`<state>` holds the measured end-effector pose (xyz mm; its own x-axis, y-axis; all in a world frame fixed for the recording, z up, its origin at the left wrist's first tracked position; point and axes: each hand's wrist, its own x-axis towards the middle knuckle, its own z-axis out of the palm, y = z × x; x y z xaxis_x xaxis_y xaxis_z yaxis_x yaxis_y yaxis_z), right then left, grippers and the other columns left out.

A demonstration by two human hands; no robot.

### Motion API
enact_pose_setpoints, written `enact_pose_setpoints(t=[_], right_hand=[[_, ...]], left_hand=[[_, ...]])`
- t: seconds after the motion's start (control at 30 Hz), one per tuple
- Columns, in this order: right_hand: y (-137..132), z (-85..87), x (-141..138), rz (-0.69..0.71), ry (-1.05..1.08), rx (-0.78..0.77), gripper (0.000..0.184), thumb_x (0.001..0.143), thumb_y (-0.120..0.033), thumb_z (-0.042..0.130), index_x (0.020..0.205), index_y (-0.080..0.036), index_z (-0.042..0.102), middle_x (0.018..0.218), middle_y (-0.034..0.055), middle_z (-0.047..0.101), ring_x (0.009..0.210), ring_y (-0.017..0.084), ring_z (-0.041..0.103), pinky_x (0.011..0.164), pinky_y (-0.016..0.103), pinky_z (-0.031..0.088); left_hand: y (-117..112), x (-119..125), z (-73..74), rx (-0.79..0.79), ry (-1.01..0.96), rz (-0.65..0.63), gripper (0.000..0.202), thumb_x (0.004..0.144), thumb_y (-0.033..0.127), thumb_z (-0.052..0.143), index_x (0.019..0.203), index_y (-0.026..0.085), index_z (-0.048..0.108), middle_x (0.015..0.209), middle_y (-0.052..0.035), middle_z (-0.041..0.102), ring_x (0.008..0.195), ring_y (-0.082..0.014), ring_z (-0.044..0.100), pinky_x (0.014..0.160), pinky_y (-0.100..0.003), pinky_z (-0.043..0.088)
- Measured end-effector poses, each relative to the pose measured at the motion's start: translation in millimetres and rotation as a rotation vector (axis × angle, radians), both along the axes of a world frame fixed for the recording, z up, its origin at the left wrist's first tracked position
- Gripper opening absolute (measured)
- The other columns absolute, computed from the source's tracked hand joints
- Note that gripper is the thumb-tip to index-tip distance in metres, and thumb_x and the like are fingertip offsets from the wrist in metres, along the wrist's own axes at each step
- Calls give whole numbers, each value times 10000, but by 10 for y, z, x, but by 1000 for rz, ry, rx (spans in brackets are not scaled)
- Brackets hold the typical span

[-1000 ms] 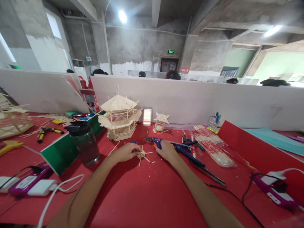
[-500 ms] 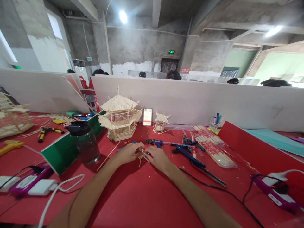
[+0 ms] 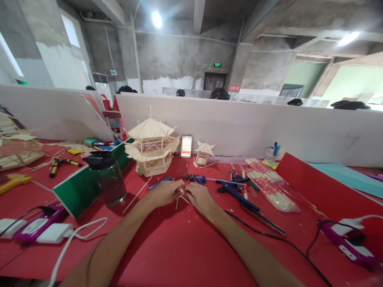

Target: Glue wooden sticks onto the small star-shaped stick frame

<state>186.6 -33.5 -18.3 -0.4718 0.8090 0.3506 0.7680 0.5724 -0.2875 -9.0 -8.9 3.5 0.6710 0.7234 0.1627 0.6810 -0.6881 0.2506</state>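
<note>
At picture centre we list one stick frame point(image 3: 180, 195), apparently part-built, spokes point(image 3: 176, 205) bare, between left hand point(image 3: 167, 193) and right hand point(image 3: 201, 196), fingers curled; exact hold and work left we cannot tell.

The bare left forearm point(image 3: 121, 235) is slanting from the near left toward the middle, and the bare right forearm point(image 3: 243, 244) is mirroring it from the near right, so the two are forming a wedge that is narrowing toward the far end. The left wrist point(image 3: 146, 205) and right wrist point(image 3: 213, 211) are lying low, with the backs of the left hand point(image 3: 166, 193) and right hand point(image 3: 200, 197) facing upward. Both hands' fingers point(image 3: 189, 189) are curling inward and downward, fingertips sitting close together, their exact grip being too small to tell.
</note>
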Motion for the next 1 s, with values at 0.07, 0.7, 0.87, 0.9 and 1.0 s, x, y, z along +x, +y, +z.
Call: enact_pose_setpoints(t=[0.07,0.7,0.87,0.9,1.0], right_hand=[[5,-6,2,10,15,-5,126,923,-125,567,956,-168,680,972,69,698,911,179,629,802,253,444],[3,-35,-5,43,-1,-98,164,934,-167,543,915,-176,705,921,62,716,854,166,634,769,246,422],[-3,-40,-27,49,-56,-93,184,917,-139,538,905,-185,716,901,59,714,850,162,632,767,236,416],[-7,-34,-31,48,-66,-93,188,915,-137,536,900,-186,716,899,59,713,849,162,632,766,236,416],[-16,-11,-45,45,-80,-94,185,903,-130,540,890,-187,716,888,60,712,838,162,634,756,234,414]], left_hand=[[-2,-2,10,1,5,1,45,931,292,510,944,249,511,854,18,690,815,-179,646,604,-239,318],[104,-136,24,-63,-71,57,128,917,300,519,935,212,609,858,-13,688,775,-162,620,667,-230,380],[126,-128,-38,-77,-4,90,89,863,204,533,887,204,618,871,-22,689,790,-169,619,650,-230,363],[129,-126,-50,-78,-2,88,94,852,190,530,880,203,619,868,-23,687,789,-169,618,645,-230,361],[141,-125,-76,-78,-16,73,104,845,191,523,874,204,622,852,-23,677,771,-168,611,637,-232,361]])
